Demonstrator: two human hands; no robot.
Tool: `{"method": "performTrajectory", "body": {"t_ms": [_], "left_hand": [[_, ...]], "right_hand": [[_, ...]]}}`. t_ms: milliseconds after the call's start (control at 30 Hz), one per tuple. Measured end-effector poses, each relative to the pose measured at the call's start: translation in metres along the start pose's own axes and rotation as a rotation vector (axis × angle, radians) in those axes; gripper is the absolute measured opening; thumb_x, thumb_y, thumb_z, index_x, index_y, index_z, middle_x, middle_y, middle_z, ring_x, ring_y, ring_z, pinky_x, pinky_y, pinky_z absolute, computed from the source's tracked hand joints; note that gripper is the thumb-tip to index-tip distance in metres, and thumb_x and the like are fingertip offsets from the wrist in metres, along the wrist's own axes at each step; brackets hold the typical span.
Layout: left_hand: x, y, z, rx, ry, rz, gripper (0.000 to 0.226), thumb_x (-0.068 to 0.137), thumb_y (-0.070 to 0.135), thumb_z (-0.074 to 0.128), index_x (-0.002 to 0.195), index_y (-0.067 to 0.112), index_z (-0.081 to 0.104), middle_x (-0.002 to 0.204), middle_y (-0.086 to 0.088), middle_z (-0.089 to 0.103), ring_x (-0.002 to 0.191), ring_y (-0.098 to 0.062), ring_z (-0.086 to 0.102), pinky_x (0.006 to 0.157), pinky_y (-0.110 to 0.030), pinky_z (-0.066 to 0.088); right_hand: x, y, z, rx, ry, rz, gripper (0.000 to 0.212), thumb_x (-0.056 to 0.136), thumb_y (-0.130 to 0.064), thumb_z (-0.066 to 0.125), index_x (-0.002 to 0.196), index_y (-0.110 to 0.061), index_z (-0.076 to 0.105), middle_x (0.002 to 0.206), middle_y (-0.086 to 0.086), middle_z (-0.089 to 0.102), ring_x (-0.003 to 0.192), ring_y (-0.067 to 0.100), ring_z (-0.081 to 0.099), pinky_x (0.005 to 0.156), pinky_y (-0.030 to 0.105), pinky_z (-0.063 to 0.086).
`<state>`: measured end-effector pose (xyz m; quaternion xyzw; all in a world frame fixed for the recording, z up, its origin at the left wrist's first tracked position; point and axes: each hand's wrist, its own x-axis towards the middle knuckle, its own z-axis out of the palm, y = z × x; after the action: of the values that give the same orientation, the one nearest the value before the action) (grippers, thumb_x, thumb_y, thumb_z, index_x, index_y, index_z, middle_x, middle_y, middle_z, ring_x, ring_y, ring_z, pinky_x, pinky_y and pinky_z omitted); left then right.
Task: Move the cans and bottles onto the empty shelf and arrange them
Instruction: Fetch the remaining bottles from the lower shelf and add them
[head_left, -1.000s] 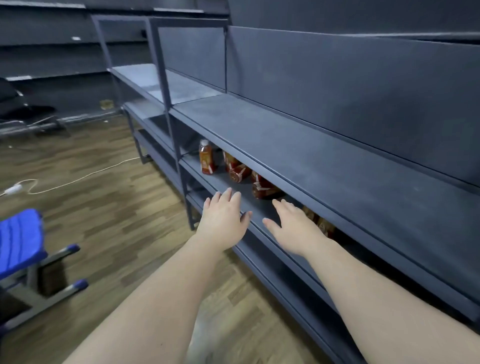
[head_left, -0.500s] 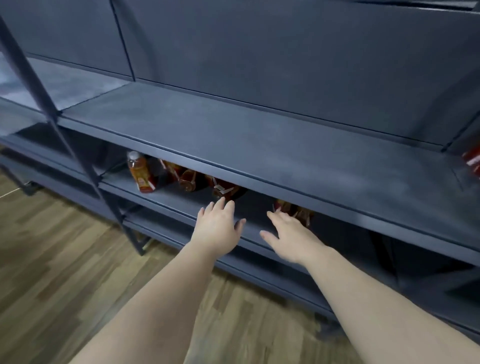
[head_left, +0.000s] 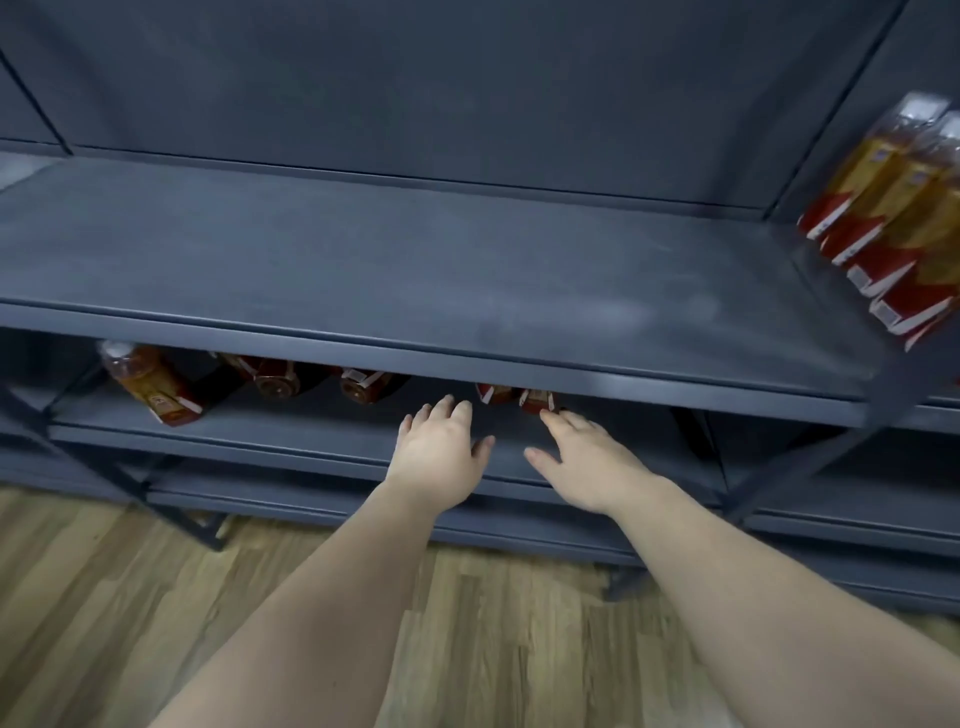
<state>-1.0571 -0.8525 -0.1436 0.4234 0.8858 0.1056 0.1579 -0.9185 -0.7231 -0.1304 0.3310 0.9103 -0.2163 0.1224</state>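
Note:
Several amber drink bottles with red labels stand on the lower shelf (head_left: 311, 434), mostly hidden under the bare grey upper shelf (head_left: 415, 270). The leftmost bottle (head_left: 148, 382) shows its white cap. Two more bottles (head_left: 275, 374) (head_left: 363, 387) show only their lower parts. My left hand (head_left: 441, 447) reaches in over the lower shelf with fingers straight, holding nothing. My right hand (head_left: 587, 457) is also open, and its fingertips are at the base of a red-labelled bottle (head_left: 535, 400); contact is unclear.
A row of packed bottles (head_left: 893, 218) stands on the neighbouring shelf at the right edge. A dark back panel (head_left: 467, 88) closes the shelf unit behind. More shelves run below, and a wooden floor (head_left: 156, 597) lies in front.
The view swung right along the shelving and closer to it. Both hands reached further in under the upper shelf; the right fingertips came up to a bottle. The packed bottles came into view.

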Motion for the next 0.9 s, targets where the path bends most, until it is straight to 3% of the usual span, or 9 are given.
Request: {"method": "performTrajectory", "body": {"t_ms": [400,633,767,900], "left_hand": [[0.036,-0.007,0.03,0.013,-0.027,0.092,0.061,0.103,0.047,0.042,0.151,0.011,0.034,0.155,-0.01,0.038,0.145,-0.031,0.031,0.121,-0.046,0.022],[0.071,-0.015,0.065,0.029,-0.027,0.066,0.058,0.103,0.048,0.042,0.149,0.012,0.037,0.145,-0.014,0.047,0.134,-0.034,0.042,0.117,-0.045,0.028],[0.101,-0.019,0.097,0.021,0.07,0.083,0.057,0.102,0.047,0.044,0.147,0.013,0.037,0.14,-0.015,0.05,0.129,-0.036,0.045,0.111,-0.045,0.034],[0.137,-0.028,0.132,-0.035,0.205,0.123,0.065,0.099,0.046,0.052,0.151,0.013,0.032,0.149,-0.014,0.043,0.139,-0.035,0.037,0.116,-0.046,0.031]], "right_hand": [[0.028,0.015,0.029,0.015,-0.011,0.134,0.071,0.102,-0.055,0.038,0.16,-0.021,0.014,0.167,0.007,0.013,0.153,0.027,0.012,0.124,0.041,0.014],[0.074,0.035,0.058,0.041,0.053,0.207,0.068,0.101,-0.056,0.041,0.156,-0.019,0.025,0.158,0.011,0.032,0.144,0.033,0.029,0.118,0.045,0.028],[0.11,0.054,0.081,0.069,0.152,0.168,0.066,0.1,-0.054,0.044,0.155,-0.022,0.024,0.153,0.012,0.037,0.138,0.038,0.036,0.114,0.047,0.032],[0.149,0.073,0.099,0.177,0.282,0.196,0.072,0.098,-0.051,0.05,0.156,-0.019,0.019,0.155,0.011,0.033,0.138,0.035,0.037,0.112,0.042,0.035]]}}
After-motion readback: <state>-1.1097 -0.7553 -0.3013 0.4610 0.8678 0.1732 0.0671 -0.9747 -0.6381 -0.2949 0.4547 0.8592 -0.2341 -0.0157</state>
